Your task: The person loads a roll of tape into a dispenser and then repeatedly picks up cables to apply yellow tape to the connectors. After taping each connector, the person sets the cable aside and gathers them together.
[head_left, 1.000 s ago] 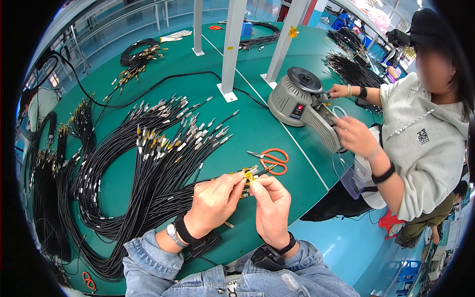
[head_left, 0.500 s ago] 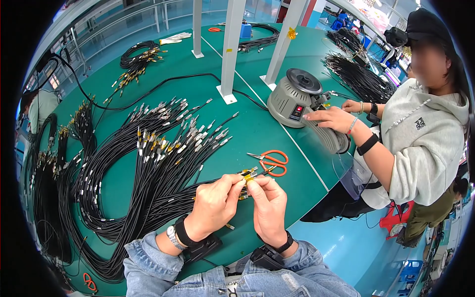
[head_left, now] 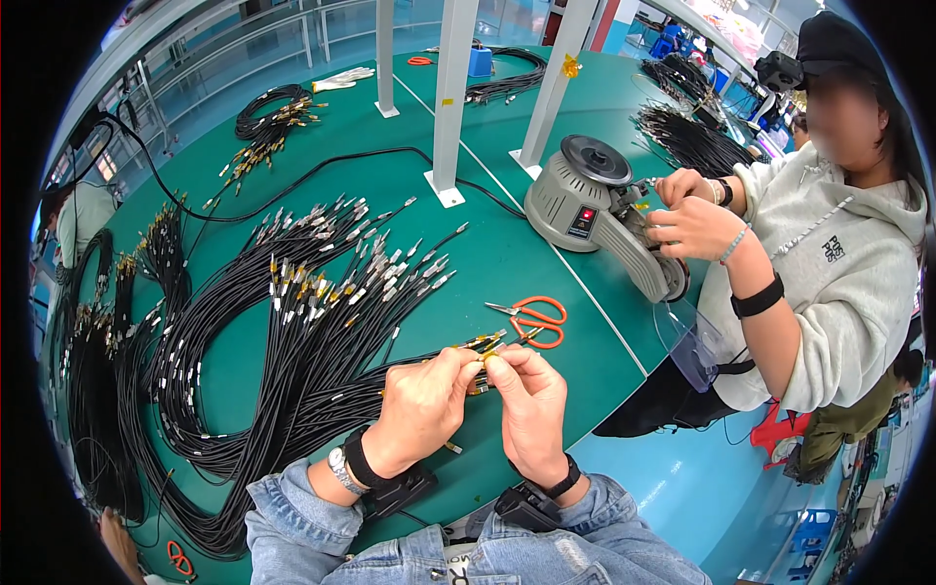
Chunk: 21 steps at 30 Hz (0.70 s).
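My left hand (head_left: 421,402) and my right hand (head_left: 531,400) meet at the table's near side, thumbs and forefingers pinched together. Between the fingertips shows a small piece of yellow tape (head_left: 489,357); whether a cable end is inside it is hidden by the fingers. Just beyond lie the connector ends of black cables (head_left: 390,375), some wrapped in yellow. Orange-handled scissors (head_left: 539,322) rest on the table right of these ends, apart from my hands. A large looped bundle of black cables (head_left: 283,390) with metal and white-labelled tips spreads to the left.
A grey tape dispenser machine (head_left: 565,210) stands right of the posts, with a co-worker's hands (head_left: 697,224) at it. White metal posts (head_left: 450,117) rise from the green table (head_left: 487,263). A black cord (head_left: 341,151) crosses it. More scissors (head_left: 178,558) lie at lower left.
My hands stay nearly in place, pinching the yellow tape, less of which now shows. The co-worker's hands have moved up and together beside the machine. A hand appears at the lower left edge.
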Motion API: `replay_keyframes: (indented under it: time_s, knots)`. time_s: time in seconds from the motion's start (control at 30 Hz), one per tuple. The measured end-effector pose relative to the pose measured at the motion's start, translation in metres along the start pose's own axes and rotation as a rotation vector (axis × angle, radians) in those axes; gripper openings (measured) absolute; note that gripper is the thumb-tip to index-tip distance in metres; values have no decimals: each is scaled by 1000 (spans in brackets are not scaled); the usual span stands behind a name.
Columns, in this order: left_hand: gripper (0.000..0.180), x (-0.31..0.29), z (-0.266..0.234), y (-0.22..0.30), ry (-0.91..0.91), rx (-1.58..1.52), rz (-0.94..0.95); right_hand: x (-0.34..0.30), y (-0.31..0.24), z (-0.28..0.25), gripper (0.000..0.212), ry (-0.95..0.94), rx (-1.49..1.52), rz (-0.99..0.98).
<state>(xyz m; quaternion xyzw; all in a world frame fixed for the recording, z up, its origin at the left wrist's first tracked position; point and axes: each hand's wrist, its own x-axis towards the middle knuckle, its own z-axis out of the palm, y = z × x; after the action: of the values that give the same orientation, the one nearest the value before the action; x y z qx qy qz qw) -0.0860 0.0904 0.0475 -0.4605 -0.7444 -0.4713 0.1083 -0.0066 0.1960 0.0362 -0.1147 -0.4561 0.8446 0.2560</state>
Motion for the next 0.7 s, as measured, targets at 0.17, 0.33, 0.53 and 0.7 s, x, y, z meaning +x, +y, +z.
replay_keyframes:
  time_s: [0.17, 0.33, 0.53, 0.7]
  knots:
    - [7, 1, -2, 1, -17, -136, -70, 1, 0, 0, 8, -15, -1, -6]
    - [14, 5, -11, 2, -119, -334, -224, 6, 2, -1, 9, -53, 54, -61]
    - [27, 12, -27, -9, -406, -804, -529, 15, 2, 0, 11, -172, 116, 61]
    - [32, 14, -35, -16, -597, -1019, -601, 22, 12, -11, 11, -380, 202, 73]
